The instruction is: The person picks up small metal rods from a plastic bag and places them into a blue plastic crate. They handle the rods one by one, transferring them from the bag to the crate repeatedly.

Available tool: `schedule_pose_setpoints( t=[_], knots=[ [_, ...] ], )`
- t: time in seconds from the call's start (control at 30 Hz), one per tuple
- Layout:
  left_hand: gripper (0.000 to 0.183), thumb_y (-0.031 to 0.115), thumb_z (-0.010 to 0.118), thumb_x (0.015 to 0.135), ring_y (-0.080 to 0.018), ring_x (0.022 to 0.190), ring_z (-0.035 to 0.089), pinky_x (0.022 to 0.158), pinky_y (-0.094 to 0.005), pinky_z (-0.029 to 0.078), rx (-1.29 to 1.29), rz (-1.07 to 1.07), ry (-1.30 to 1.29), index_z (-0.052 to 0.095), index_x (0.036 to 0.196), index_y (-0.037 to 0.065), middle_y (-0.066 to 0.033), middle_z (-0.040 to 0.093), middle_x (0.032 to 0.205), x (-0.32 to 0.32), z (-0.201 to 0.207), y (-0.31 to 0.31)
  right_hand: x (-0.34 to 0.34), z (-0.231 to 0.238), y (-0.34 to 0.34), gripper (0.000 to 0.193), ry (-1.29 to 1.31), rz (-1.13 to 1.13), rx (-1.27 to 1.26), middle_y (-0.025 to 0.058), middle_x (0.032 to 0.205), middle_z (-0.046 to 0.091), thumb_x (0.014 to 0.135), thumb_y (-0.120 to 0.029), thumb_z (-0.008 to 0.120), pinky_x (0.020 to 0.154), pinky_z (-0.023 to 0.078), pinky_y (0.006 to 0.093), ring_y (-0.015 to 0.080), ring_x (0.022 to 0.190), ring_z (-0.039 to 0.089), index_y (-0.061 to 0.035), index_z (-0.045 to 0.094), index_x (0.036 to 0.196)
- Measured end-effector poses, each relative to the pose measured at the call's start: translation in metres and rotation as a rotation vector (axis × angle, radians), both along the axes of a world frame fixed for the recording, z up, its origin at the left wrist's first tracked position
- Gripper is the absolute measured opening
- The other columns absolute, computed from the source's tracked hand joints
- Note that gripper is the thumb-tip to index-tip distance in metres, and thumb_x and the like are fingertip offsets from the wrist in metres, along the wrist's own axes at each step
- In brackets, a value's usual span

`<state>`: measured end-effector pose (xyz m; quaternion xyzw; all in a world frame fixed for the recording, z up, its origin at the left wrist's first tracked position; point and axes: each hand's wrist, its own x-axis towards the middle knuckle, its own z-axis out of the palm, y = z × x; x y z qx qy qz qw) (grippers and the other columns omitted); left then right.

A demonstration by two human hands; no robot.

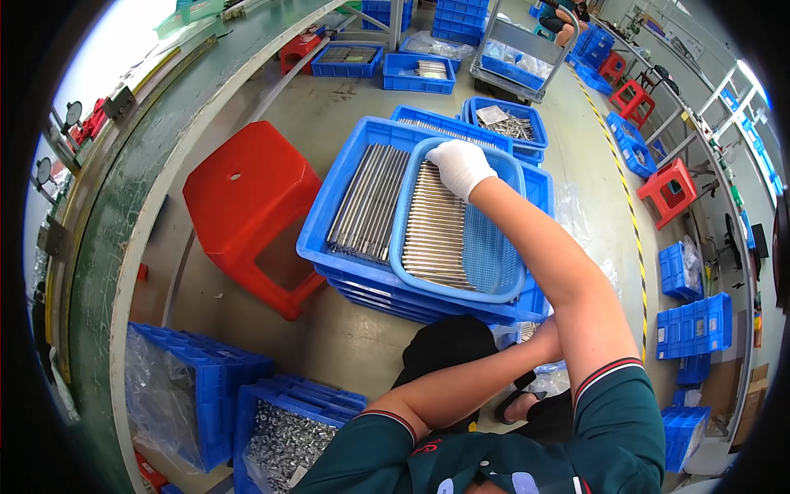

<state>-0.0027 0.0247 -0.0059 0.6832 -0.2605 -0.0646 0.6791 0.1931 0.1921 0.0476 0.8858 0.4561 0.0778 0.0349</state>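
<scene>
My right hand, in a white glove, rests at the far end of a light blue mesh basket. Its fingers are bent and closed over the far end of a row of short metal rods; anything inside them is hidden. The rods lie side by side in the basket's left part, and the bare mesh shows at right. My left forearm crosses below my right arm, which hides the left hand. The basket sits on a larger blue crate, where longer metal rods lie packed beside it.
A red stool stands left of the crate stack, near a long green-topped workbench. Blue crates of small metal parts are at lower left. Beyond are a crate of metal pieces, a cart and a seated person.
</scene>
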Motion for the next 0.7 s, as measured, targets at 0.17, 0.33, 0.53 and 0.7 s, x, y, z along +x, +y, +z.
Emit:
schedule_pose_setpoints(
  t=[0.17, 0.33, 0.53, 0.7],
  knots=[
    [0.026, 0.023, 0.055, 0.084, -0.0371, 0.093, 0.061, 0.079, -0.0434, 0.047, 0.099, 0.089, 0.005, 0.063, 0.094, 0.000, -0.0229, 0.064, 0.097, 0.001, -0.005, -0.011, 0.008, 0.006, -0.022, 0.031, 0.311, 0.041, 0.461, 0.0159, 0.097, 0.066, 0.082, -0.003, 0.050, 0.085, 0.048, 0.0377, 0.0320, 0.095, 0.062, -0.0093, 0.063, 0.109],
    [0.025, 0.018, 0.061, 0.079, -0.0423, 0.087, 0.059, 0.073, -0.0439, 0.048, 0.161, 0.097, 0.095, 0.063, 0.091, -0.003, -0.0257, 0.063, 0.089, -0.004, 0.008, -0.004, 0.023, 0.023, -0.066, 0.021, 0.141, -0.055, 0.664, 0.0157, 0.095, 0.066, 0.084, -0.009, 0.055, 0.079, 0.050, 0.0371, 0.0315, 0.088, 0.063, -0.0073, 0.064, 0.102],
    [0.025, 0.022, 0.069, 0.076, -0.0331, 0.079, 0.064, 0.070, -0.0404, 0.049, 0.186, 0.065, 0.136, 0.065, 0.084, -0.001, -0.0195, 0.066, 0.082, -0.007, 0.012, 0.001, 0.023, 0.036, -0.133, 0.019, -0.020, -0.131, 0.809, 0.0159, 0.094, 0.065, 0.084, -0.012, 0.058, 0.079, 0.049, 0.0352, 0.0311, 0.087, 0.063, -0.0065, 0.064, 0.101],
    [0.024, 0.023, 0.069, 0.078, -0.0308, 0.074, 0.064, 0.066, -0.0380, 0.049, 0.210, 0.076, 0.121, 0.065, 0.084, 0.000, -0.0176, 0.066, 0.078, -0.004, 0.008, 0.003, 0.023, 0.021, -0.206, 0.020, 0.135, -0.274, 0.959, 0.0140, 0.095, 0.067, 0.084, -0.014, 0.060, 0.080, 0.050, 0.0313, 0.0260, 0.089, 0.065, -0.0051, 0.064, 0.102]
  ],
)
